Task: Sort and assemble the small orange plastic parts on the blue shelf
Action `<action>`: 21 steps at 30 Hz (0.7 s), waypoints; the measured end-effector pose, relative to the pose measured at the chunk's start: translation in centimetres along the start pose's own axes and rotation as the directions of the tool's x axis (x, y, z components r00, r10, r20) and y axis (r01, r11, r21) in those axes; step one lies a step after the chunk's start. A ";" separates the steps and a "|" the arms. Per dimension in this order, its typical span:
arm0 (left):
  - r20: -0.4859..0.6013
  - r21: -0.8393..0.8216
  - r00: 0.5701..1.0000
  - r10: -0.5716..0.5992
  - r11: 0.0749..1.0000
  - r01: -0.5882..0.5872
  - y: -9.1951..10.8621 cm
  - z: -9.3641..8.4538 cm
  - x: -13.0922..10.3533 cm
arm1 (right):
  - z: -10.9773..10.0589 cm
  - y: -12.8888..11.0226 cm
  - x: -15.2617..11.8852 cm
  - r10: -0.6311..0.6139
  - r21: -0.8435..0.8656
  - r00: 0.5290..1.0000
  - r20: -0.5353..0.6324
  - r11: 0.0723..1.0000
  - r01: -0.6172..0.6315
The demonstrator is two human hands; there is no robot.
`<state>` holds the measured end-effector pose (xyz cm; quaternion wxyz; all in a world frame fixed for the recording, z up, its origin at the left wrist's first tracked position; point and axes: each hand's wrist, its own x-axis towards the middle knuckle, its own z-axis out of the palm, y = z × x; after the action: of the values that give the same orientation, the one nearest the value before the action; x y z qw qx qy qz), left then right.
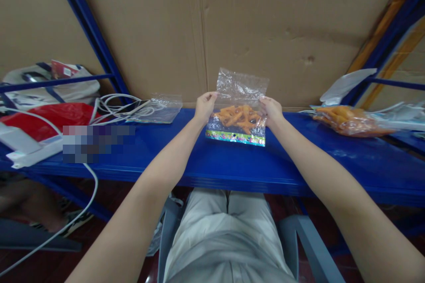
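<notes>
In the head view, two bare hands hold one clear plastic bag (239,106) upright over the blue shelf (232,159), just in front of the brown cardboard wall (265,22). The left hand (205,106) grips the bag's left edge with its fingers pinched together on the plastic, and the right hand (272,110) grips the right edge the same way, fingers closed on the film. Inside the bag lies one cluster of small orange pieces (239,118), too tangled to count, and along its lower edge runs one colourful printed strip (236,137), which sits close above the shelf surface. To the left on the shelf lies one empty clear bag (162,108), beside a coil of white cable (114,106). Further left are one red bag (49,117) and one white bag (66,88). To the right, well apart from the hands, lies one larger bag of orange pieces (352,120), with one white sheet (347,84) behind it. Below the shelf, the person's lap in light trousers (229,230) shows on a grey chair (308,243).
</notes>
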<state>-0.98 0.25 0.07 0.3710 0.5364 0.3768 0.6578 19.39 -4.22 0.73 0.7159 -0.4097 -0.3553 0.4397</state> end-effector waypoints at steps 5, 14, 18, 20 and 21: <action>-0.026 0.149 0.994 0.109 0.983 -0.104 -0.4 -0.2 0.6 | -0.4 0.1 0.5 -0.036 0.015 0.999 -0.026 0.999 0.036; 0.637 0.464 0.606 0.477 0.391 -0.795 -1.5 0.7 -2.3 | -2.3 -1.1 3.1 -0.124 0.088 0.951 -0.282 0.984 0.155; 0.766 0.382 0.416 0.490 0.173 -0.908 -1.9 1.4 -2.9 | -2.1 -1.6 3.1 -0.105 0.188 0.924 -0.368 0.965 0.184; 0.801 0.372 0.372 0.470 0.096 -0.923 -1.8 1.4 -2.8 | -1.8 -1.3 3.1 -0.116 0.212 0.935 -0.336 0.958 0.195; 0.817 0.369 0.356 0.453 0.062 -0.927 -1.7 1.5 -2.6 | -1.6 -1.1 3.1 -0.122 0.219 0.942 -0.312 0.956 0.196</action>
<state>1.00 -1.20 -2.41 -0.2304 0.8966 0.1938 0.3246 22.24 -2.08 1.54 0.8395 -0.3483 -0.2194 0.3547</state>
